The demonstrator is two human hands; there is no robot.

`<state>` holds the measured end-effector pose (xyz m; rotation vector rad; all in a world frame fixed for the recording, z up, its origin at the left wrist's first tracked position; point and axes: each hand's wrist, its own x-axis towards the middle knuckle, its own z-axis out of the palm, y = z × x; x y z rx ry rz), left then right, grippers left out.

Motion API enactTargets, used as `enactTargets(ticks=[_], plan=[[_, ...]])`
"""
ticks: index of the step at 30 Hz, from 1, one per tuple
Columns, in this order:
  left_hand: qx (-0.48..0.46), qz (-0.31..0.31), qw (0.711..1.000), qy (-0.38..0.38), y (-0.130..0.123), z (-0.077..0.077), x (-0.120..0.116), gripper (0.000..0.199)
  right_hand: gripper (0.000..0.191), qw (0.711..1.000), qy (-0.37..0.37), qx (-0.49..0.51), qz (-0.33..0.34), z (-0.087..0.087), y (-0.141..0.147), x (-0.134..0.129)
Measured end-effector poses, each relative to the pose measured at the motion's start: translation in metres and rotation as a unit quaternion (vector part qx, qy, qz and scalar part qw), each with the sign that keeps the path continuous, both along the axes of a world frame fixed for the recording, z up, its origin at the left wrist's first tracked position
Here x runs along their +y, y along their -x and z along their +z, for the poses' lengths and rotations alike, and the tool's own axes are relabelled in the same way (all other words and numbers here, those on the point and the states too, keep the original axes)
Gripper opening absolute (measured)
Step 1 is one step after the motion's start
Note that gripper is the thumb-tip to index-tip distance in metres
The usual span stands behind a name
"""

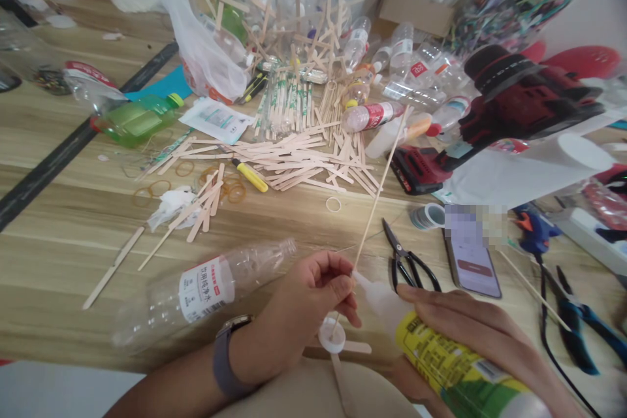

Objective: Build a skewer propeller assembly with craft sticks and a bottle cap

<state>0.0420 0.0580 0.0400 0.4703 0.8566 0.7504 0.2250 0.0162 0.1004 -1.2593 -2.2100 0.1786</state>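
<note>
My left hand (313,297) pinches a thin wooden skewer (381,186) that slants up and to the right. Below the fingers, the skewer runs down into a white bottle cap (332,337), around which flat craft sticks (357,347) stick out. A bottle of glue (431,349) with a yellow and green label is in the grip of my right hand (470,320). Its white nozzle points at the skewer, right beside my left fingertips; whether it touches cannot be made out. To the left lies a clear plastic bottle (206,287) without a cap.
Black-handled scissors (404,255), a phone (470,255) and a tape roll (428,215) lie beyond my right hand. A red cordless drill (529,98), hot glue gun (533,228) and pliers (578,323) are farther right. Piled craft sticks (304,160) and a yellow knife (251,176) lie ahead.
</note>
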Motion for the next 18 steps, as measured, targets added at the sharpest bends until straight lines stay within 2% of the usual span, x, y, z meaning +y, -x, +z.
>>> enactTargets(ticks=[7, 18], plan=[[0.009, -0.005, 1.0, -0.004, 0.0, 0.0, 0.0, 0.031, 0.041, 0.998, -0.04, -0.039, 0.002, -0.005, -0.006, -0.001], [0.002, -0.001, 1.0, 0.005, 0.001, 0.002, 0.0, 0.031, 0.048, 0.997, -0.03, -0.047, 0.05, -0.008, -0.013, 0.002]])
